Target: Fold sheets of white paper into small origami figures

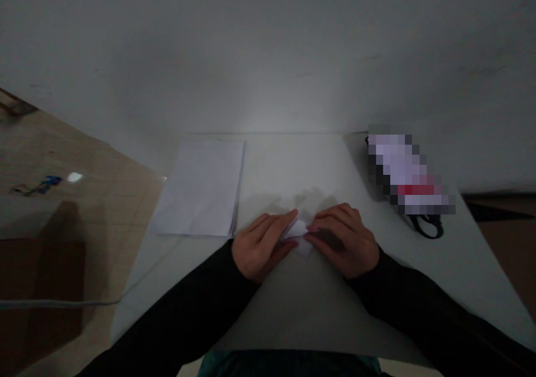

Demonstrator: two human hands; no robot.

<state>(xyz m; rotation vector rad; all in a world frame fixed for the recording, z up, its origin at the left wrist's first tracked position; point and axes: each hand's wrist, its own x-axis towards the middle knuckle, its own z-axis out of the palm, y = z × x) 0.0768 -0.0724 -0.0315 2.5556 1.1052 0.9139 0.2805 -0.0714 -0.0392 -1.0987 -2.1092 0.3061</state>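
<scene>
Between my two hands, low over the white table, is a small piece of folded white paper [298, 229]. My left hand [266, 240] is closed on its left side, with the fingers along the upper edge and the thumb below. At the right corner, the fingertips and thumb of my right hand [345, 237] pinch the paper. A pale flap points down toward me. The fingers partly cover the folds, so the full shape cannot be made out.
A stack of white paper sheets [201, 190] lies on the table [288, 170] to the left. At the back right is a blurred-out object [402, 170] with a black loop. A wall [268, 58] borders the far edge. A cable [62, 304] runs in at lower left.
</scene>
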